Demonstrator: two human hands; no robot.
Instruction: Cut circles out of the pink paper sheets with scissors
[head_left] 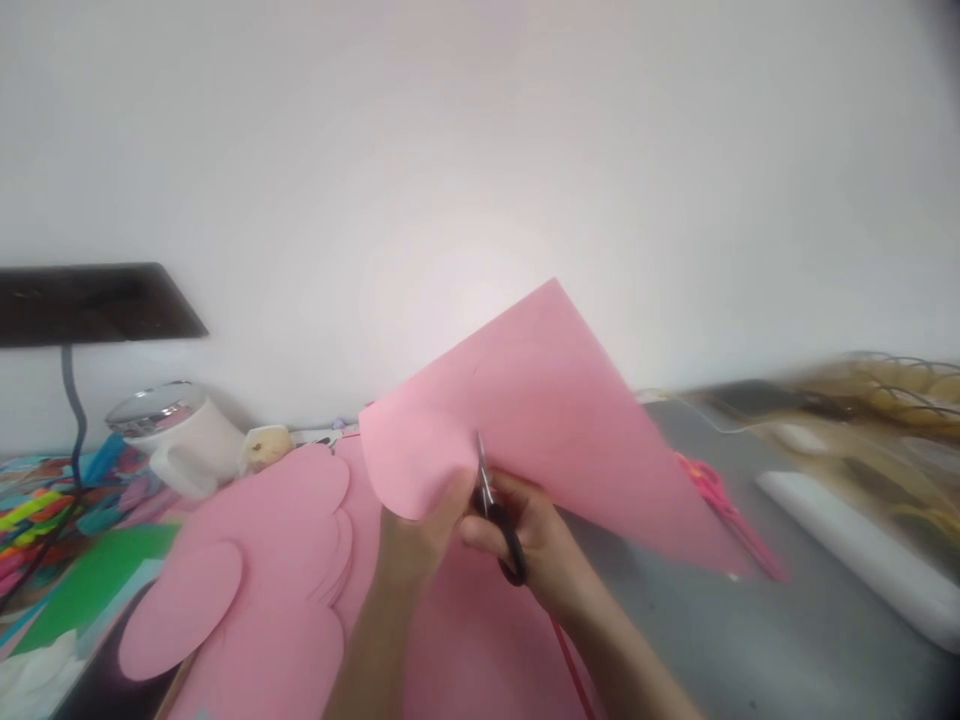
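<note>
My right hand point(525, 540) is closed around the black handles of a pair of scissors point(487, 492). Their blades point up and lie against a large pink paper sheet point(540, 400), raised above the table and tilted. My left hand point(427, 530) pinches the sheet's lower left part, where a curved edge is cut. Both hands are close together. Beneath and to the left lie several pink paper shapes with scalloped edges point(277, 540). A separate pink paper oval point(184, 610) rests at the lower left.
A white mug point(195, 440) with a shiny lid stands at the back left, near colourful craft pieces point(37, 510) and green paper point(97, 580). Pink scissors point(731, 515) lie on the grey table point(675, 640) at right, beside a long white object point(855, 550). A white wall rises behind.
</note>
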